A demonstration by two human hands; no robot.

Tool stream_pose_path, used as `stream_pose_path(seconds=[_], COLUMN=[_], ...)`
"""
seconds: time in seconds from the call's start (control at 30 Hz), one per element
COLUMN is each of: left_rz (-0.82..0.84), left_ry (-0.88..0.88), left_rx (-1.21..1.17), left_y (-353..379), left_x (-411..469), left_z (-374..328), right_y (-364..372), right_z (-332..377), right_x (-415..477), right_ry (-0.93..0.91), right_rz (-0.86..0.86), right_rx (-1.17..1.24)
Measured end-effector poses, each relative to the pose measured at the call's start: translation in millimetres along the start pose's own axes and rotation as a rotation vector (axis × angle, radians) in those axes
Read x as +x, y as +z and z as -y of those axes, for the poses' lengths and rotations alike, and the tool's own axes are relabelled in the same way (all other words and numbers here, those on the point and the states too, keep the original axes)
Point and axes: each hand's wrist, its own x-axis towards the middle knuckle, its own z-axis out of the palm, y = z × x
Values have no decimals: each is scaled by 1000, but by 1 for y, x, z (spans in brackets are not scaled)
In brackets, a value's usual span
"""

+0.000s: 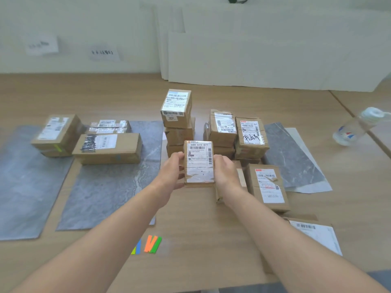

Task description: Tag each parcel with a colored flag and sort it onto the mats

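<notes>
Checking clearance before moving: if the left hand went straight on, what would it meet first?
Probably the stack of parcels just beyond the left hand, which grips the held parcel; depth is unclear.

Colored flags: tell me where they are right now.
In the head view, the colored flags lie on the table, low centre-left, just past the near corner of the middle grey mat.
</notes>
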Motion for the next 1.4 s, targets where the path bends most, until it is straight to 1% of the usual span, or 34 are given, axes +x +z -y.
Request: stream_pose_path(seconds=[0.17,0.37,0.57,0.7,0.87,1.0,1.2,1.4], left_rz=[33,80,46,8,-37,-79,-122,-69], left_ry=[5,19,8,-1,-28,-12,-92,-137], left_rx=[-9,1,-7,-25,-43,-46,-63,-41], left_y=[-58,-146,-223,-263,-294,-310,-331,-357], left_x=[-8,-21,-35,-48,-57,-68,-73,-66], left_z=[7,17,30,39,55,83,132,159], right_y=[50,128,193,227,257,274,298,323], right_z=[4,8,13,16,6,-12,-61,-81], right_x=[-28,-76,-119,-135,-146,-156,-174,-193], right_ry=[2,24,25,30,45,62,117,188], right_rz=[-44,-77,-31,45,120,194,225,194], right_rx=[23,55,48,54,11,-2,-8,0])
